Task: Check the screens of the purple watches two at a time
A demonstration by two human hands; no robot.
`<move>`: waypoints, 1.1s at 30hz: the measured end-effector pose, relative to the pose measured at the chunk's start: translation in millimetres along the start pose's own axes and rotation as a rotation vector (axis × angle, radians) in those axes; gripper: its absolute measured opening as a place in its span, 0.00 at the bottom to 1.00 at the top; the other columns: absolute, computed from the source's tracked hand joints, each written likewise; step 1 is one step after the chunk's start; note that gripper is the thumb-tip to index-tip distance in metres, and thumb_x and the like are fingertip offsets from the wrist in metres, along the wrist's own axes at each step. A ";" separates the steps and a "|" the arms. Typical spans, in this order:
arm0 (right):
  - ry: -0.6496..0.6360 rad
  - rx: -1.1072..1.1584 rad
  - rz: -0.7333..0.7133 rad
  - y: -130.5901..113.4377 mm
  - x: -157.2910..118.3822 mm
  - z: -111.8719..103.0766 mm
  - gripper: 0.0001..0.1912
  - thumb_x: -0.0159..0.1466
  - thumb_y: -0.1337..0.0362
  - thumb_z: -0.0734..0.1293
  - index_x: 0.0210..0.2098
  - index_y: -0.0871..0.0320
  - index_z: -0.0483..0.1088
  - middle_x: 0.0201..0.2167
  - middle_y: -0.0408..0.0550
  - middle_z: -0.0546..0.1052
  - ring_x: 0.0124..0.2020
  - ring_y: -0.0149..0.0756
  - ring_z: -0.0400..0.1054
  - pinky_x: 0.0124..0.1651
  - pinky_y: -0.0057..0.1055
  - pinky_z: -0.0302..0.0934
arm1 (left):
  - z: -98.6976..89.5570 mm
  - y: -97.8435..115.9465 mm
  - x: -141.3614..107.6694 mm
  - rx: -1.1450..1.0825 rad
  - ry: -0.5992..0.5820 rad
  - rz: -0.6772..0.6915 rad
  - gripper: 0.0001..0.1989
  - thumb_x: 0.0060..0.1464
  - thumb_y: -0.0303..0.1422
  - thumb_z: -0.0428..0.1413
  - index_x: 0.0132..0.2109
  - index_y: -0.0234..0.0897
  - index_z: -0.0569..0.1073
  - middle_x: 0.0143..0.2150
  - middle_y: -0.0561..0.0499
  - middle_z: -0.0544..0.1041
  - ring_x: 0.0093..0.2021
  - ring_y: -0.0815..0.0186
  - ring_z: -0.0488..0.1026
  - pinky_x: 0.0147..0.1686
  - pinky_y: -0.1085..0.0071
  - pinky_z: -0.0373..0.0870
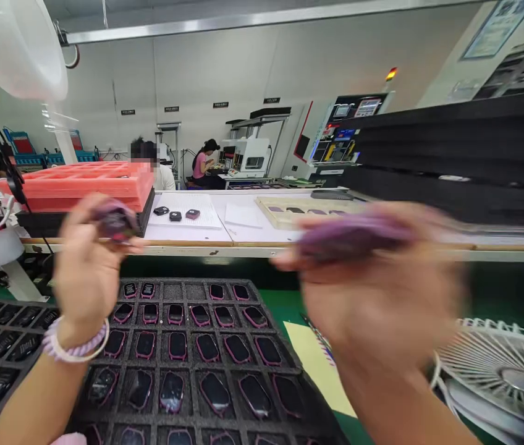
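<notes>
The left hand (86,259), a band at its wrist, is partly closed around a small dark device (116,221), holding it up in front of the stacked pink trays (81,185). To its right, the right hand (382,296), blurred, is curled around a purple object (352,238), its kind too smeared to tell, near the shallow beige tray (266,211) on the shelf. Below and between the hands lies a black foam tray (188,371) holding rows of dark-screened watches (177,346).
</notes>
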State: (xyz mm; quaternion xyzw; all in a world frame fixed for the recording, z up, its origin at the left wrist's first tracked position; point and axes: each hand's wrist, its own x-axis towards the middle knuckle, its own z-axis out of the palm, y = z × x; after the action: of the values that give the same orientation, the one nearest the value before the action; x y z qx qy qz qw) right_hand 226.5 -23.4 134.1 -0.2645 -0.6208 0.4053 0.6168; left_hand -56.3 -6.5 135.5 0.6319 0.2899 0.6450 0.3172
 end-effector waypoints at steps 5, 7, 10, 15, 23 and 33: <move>-0.155 0.379 0.399 73.8 3.7 16.4 0.21 0.60 0.61 0.77 0.50 0.54 0.71 0.44 0.52 0.78 0.33 0.39 0.76 0.37 0.34 0.72 | 35.8 -62.3 -18.1 -0.310 -0.080 -0.575 0.29 0.49 0.33 0.63 0.59 0.37 0.67 0.38 0.50 0.75 0.31 0.67 0.77 0.31 0.73 0.74; -0.138 0.424 0.466 103.6 -5.3 18.6 0.24 0.57 0.66 0.76 0.52 0.55 0.70 0.46 0.52 0.78 0.33 0.37 0.76 0.38 0.32 0.71 | 40.9 -81.5 -36.4 -0.271 -0.074 -0.632 0.32 0.46 0.30 0.64 0.59 0.37 0.67 0.37 0.51 0.74 0.30 0.70 0.75 0.31 0.75 0.72; -0.141 0.438 0.496 125.1 -21.6 20.2 0.27 0.57 0.68 0.75 0.54 0.54 0.68 0.44 0.49 0.77 0.34 0.36 0.75 0.38 0.32 0.70 | 41.3 -93.7 -53.7 -0.212 -0.107 -0.647 0.31 0.46 0.29 0.64 0.58 0.38 0.67 0.43 0.49 0.75 0.30 0.71 0.74 0.31 0.75 0.70; -0.206 0.387 0.487 129.7 -32.8 21.3 0.27 0.59 0.68 0.73 0.57 0.54 0.65 0.40 0.46 0.76 0.34 0.36 0.75 0.39 0.33 0.69 | 41.9 -101.9 -58.5 -0.213 -0.151 -0.630 0.28 0.47 0.30 0.64 0.56 0.40 0.67 0.46 0.48 0.74 0.30 0.71 0.75 0.32 0.75 0.73; -0.185 0.372 0.498 140.4 -36.9 18.2 0.26 0.59 0.67 0.73 0.55 0.55 0.65 0.37 0.46 0.77 0.32 0.36 0.74 0.37 0.32 0.68 | 43.3 -108.2 -60.9 -0.231 -0.184 -0.643 0.26 0.49 0.32 0.66 0.54 0.39 0.67 0.46 0.49 0.74 0.31 0.70 0.77 0.33 0.75 0.77; -0.161 0.360 0.537 144.8 -39.6 18.1 0.21 0.61 0.62 0.75 0.51 0.57 0.68 0.33 0.44 0.76 0.29 0.33 0.73 0.32 0.28 0.66 | 43.9 -111.2 -64.0 -0.220 -0.207 -0.688 0.21 0.51 0.34 0.64 0.51 0.36 0.69 0.48 0.47 0.75 0.29 0.68 0.79 0.31 0.74 0.79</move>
State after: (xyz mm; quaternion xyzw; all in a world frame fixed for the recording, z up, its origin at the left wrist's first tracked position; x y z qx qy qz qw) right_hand 187.9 17.6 -6.2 -0.2725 -0.4941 0.6763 0.4735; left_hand -7.7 12.8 10.4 0.5214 0.3805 0.4609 0.6090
